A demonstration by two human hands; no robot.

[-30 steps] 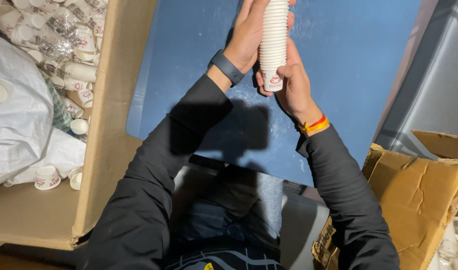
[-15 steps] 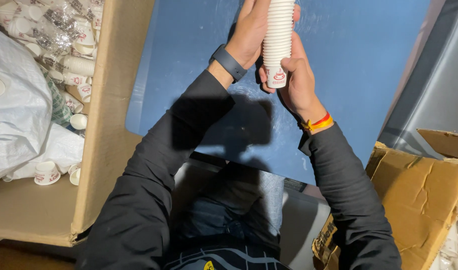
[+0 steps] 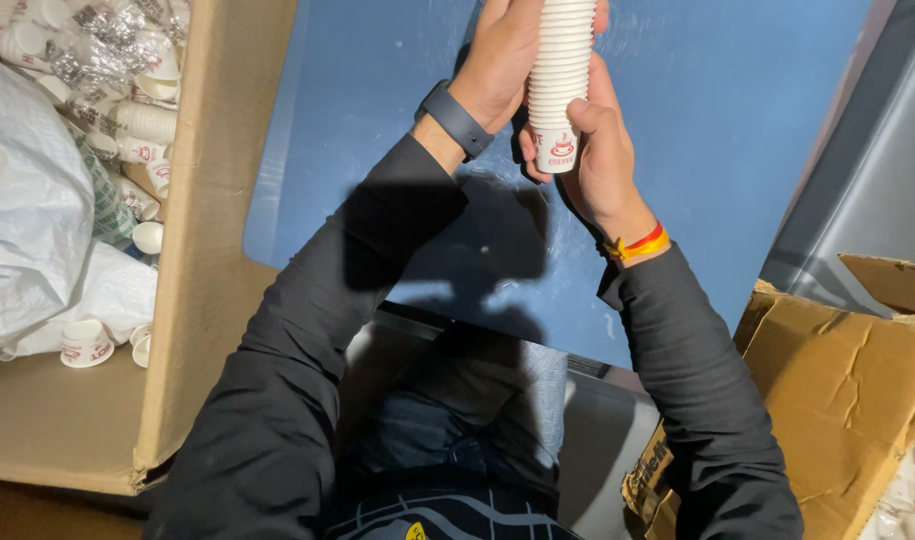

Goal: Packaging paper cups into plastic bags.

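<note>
From the head view, my left hand [image 3: 503,60] and right hand [image 3: 593,150] both wrapped shut around 1 tall stack of white paper cups [image 3: 561,80], held over the blue board [image 3: 738,130]. To my left, an open cardboard box [image 3: 213,250] held loose cups [image 3: 86,343] and a white bag [image 3: 28,210]. Another torn carton [image 3: 838,390] sat by my right sleeve, nothing blocking the stack

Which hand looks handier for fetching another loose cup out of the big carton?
Probably the left hand: the open carton with loose cups lies on its side, while the right hand grips the bottom of the cup stack.
</note>
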